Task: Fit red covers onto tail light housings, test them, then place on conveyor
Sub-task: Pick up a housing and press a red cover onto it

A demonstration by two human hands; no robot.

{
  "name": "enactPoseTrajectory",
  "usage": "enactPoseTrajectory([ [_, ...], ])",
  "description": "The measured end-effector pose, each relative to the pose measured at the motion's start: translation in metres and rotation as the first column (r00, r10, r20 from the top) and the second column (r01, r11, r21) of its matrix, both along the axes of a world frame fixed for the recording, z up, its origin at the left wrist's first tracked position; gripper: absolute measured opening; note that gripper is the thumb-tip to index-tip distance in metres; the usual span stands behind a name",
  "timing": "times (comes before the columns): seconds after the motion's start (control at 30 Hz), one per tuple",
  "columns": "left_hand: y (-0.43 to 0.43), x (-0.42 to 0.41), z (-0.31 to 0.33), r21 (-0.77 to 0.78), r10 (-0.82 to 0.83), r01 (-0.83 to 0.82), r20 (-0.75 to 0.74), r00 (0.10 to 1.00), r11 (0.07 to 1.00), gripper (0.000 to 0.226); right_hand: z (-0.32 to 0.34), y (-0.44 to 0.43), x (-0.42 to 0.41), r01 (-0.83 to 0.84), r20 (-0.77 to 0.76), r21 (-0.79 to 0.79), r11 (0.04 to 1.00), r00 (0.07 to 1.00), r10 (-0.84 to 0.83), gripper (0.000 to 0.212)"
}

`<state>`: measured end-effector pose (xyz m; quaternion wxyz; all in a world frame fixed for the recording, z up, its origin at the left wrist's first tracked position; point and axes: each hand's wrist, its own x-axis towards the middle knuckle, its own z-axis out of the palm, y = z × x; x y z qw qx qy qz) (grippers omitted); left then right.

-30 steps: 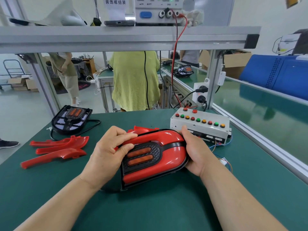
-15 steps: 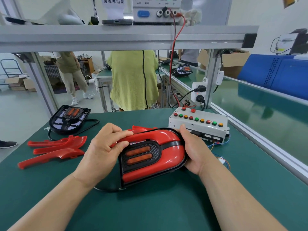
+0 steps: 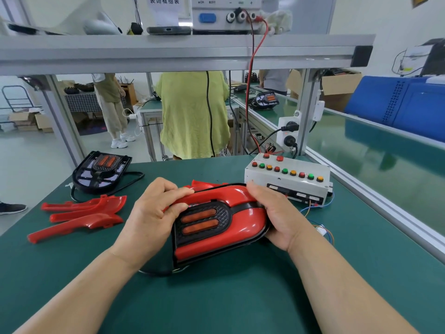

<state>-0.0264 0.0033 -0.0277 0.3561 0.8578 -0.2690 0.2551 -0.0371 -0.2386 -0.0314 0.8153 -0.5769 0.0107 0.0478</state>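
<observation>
Both my left hand (image 3: 149,213) and right hand (image 3: 279,213) grip the housing (image 3: 204,221); even pressure round its red cover (image 3: 216,247) should seat it.

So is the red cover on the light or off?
On: the red cover wraps around the black housing, gripped by the left hand and right hand. Fully snapped in? Cannot tell.

Paper sign (image 3: 166,10) reads 装饰框组装; power supply (image 3: 226,20) beside it marked ON, OFF.
</observation>
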Motion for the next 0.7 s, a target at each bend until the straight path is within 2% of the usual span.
enactPoseTrajectory([
  [0.2, 0.001, 0.0034, -0.0049, -0.052, -0.012, 0.011, -0.025, 1.0, 0.999, 0.033, 0.0021, 0.0015, -0.0033, 0.013, -0.016, 0.033, 0.999, 1.0, -0.013, 0.048],
  [0.7, -0.003, 0.0007, -0.0068, -0.124, -0.037, 0.025, -0.092, 0.995, 0.992, 0.031, 0.0001, 0.0011, -0.0037, 0.017, -0.033, 0.031, 0.999, 0.999, -0.016, 0.047],
])
